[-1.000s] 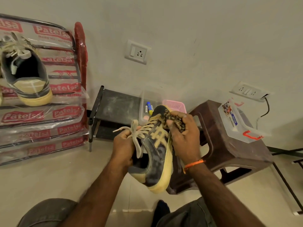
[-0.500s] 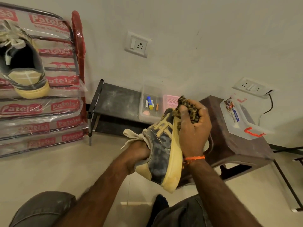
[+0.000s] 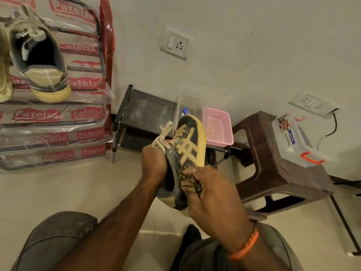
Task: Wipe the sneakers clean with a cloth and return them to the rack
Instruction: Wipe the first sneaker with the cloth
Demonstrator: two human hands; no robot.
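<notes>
Centre frame: my left hand (image 3: 153,165) grips dark suede sneaker (image 3: 185,153); right hand (image 3: 213,194) clutches spotted cloth (image 3: 188,179); loose lace could snag

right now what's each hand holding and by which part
Left hand grips the sneaker at its collar; right hand holds the cloth bunched against its side.

The brand name "Patelsa" repeats in white letters on red labels across the plastic wrap of the rack (image 3: 58,118). Print on the label of the clear box (image 3: 293,141) is too small to read.
</notes>
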